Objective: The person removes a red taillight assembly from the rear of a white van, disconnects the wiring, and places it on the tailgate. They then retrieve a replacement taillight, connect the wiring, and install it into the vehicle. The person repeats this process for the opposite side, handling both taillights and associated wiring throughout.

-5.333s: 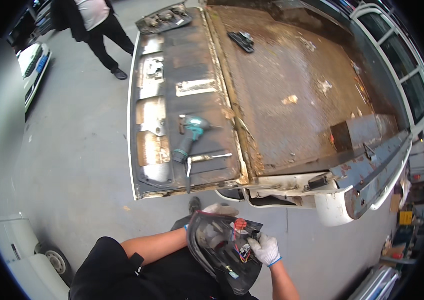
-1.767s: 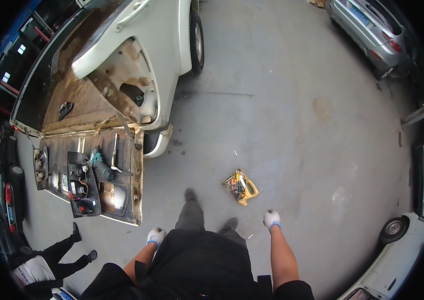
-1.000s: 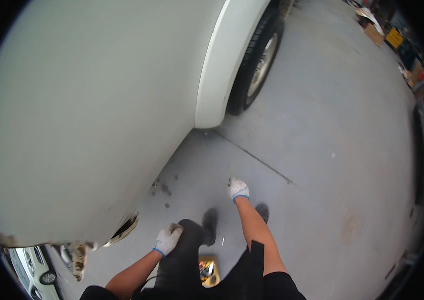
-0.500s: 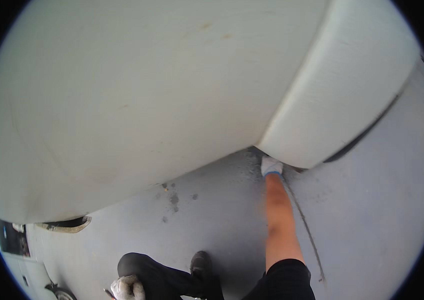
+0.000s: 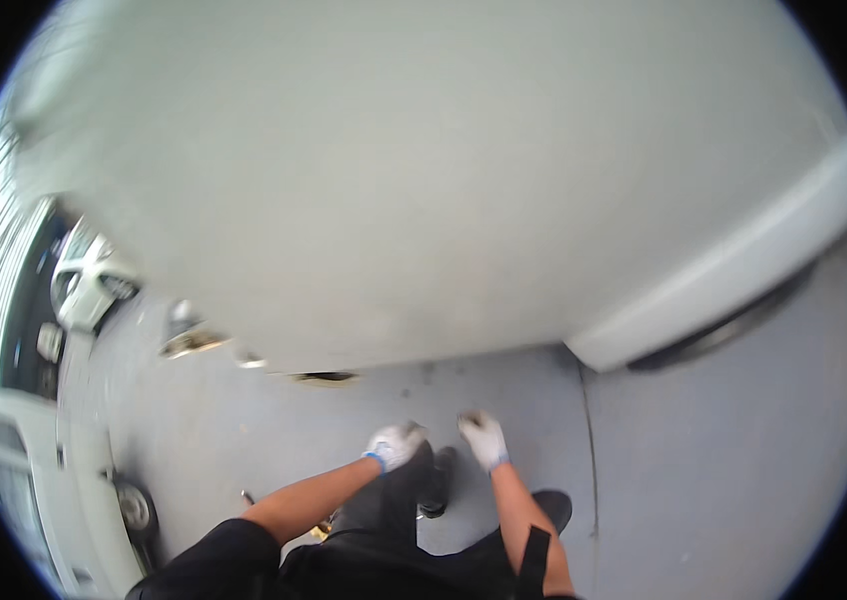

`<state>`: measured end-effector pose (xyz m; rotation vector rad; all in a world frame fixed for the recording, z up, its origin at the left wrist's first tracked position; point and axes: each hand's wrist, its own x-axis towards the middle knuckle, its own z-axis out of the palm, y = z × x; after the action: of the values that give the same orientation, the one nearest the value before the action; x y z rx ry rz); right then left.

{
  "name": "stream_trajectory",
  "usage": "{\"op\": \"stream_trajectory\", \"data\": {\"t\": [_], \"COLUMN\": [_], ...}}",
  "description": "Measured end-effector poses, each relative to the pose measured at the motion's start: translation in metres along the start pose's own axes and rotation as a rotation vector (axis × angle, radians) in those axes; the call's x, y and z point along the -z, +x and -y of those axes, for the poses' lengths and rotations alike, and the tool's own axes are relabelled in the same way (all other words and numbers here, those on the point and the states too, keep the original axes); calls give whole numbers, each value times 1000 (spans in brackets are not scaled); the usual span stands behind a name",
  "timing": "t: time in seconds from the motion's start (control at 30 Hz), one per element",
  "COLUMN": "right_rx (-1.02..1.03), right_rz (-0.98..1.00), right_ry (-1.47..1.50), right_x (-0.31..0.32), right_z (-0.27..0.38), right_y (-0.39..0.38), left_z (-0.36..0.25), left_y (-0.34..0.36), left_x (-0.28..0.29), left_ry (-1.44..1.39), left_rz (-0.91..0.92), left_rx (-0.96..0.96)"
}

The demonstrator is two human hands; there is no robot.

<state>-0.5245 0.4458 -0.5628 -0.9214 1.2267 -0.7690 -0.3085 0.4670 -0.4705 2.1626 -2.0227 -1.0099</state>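
I'm seeing left hand [image 5: 397, 446] lying by dark trouser leg [image 5: 392, 500], right hand [image 5: 485, 440] hovering near pale vehicle panel [image 5: 414, 200]; fingers blurring, can't tell whether pinching or spread.

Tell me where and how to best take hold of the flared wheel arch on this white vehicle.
Probably at the lower left corner of the flared wheel arch, from below with the right hand: that corner juts slightly beneath the white side panel, and the right hand is nearer.
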Motion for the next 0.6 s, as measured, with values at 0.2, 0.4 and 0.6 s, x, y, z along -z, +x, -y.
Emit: {"op": "stream_trajectory", "data": {"t": [0.2, 0.4, 0.6], "right_rx": [32, 60, 382], "right_rz": [128, 339, 661], "right_ry": [353, -79, -985], "right_x": [-55, -121, -239], "right_z": [191, 304, 400], "right_y": [-211, -283, -257], "left_z": [-117, -92, -6], "left_y": [-177, -300, -341], "left_x": [134, 219, 305], "left_ry": [-1312, -1209, -928], "left_rz": [464, 174, 8], "left_rx": [297, 240, 35]}}
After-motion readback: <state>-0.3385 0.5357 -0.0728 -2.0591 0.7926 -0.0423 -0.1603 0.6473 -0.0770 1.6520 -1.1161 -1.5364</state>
